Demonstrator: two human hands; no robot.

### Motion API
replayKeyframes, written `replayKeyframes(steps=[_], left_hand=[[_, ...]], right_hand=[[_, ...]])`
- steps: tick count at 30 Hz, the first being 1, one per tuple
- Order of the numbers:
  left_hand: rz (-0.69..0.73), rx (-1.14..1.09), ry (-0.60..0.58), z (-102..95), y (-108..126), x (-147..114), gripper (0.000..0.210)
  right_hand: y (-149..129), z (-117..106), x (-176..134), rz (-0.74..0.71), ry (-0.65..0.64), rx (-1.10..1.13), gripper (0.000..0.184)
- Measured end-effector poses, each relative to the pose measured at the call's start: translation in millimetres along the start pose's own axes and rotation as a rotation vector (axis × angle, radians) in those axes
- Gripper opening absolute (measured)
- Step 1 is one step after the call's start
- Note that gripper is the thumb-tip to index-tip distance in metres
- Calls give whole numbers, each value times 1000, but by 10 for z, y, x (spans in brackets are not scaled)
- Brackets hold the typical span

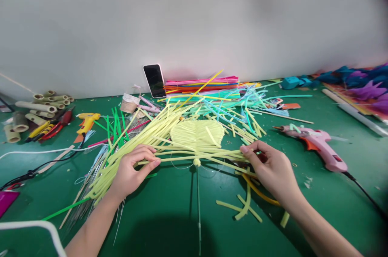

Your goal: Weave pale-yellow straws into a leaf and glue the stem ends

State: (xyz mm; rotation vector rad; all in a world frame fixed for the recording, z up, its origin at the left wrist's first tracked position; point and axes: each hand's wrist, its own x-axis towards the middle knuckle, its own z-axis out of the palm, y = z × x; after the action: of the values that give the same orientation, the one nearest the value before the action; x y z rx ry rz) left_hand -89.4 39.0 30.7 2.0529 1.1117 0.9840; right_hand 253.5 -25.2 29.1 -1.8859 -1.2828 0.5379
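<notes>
My left hand [133, 170] pinches a bundle of pale yellow straws [142, 137] that fans out across the green table [169, 224]. My right hand [271, 168] grips the other ends of the same long yellow straws at the right. Between my hands lies a flat fan-shaped piece of glued yellow straws [197, 132] with a small yellow bead [197, 162] and a thin wire stem [199, 208] running toward me. Short cut yellow straw pieces [242, 208] lie under my right wrist.
A pink glue gun [318, 146] lies at the right, a yellow glue gun [86, 121] at the left. A phone [154, 80] leans on the white wall beside stacked coloured straws [206, 84]. Bamboo tubes [39, 107] and red pliers [59, 125] sit far left; paper flowers [363, 85] far right.
</notes>
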Motion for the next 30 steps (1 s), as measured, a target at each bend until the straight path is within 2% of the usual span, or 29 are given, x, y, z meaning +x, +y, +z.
replayKeyframes(steps=[13,22,30], left_hand=[[6,5,6,-23,12,2,13],[-12,20,38,-83,-8,23,14],[-49,86,38,-165,-44,2,15]], right_hand=[[40,13,-13,2,-11,2,37],[142,-14,55,106,-75,246,45],[100,-32,72,221,-115,388,47]])
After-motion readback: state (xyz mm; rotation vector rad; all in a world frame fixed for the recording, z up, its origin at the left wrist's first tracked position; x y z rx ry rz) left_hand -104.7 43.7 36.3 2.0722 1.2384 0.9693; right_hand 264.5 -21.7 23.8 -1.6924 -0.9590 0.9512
